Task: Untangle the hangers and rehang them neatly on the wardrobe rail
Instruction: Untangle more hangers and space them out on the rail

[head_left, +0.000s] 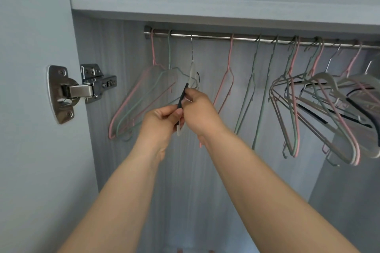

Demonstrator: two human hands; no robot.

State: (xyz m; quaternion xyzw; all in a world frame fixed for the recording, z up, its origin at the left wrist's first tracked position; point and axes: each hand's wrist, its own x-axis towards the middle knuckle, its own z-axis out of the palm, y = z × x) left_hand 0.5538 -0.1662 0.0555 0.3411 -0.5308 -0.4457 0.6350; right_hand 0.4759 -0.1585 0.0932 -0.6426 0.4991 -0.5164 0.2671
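L hand (162,119) + R hand (199,107) pinch clear hanger (192,74); bare rail (211,36) just right.

The rail (226,37) runs under the shelf (205,6), the door hinge (78,90) off to its left. Two hangers (132,96) hang at the rail's left end, a third hanger (193,72) just right of them (left hand (162,119) and right hand (201,109) pinch it from the front), a tangled bunch (327,80) far right.
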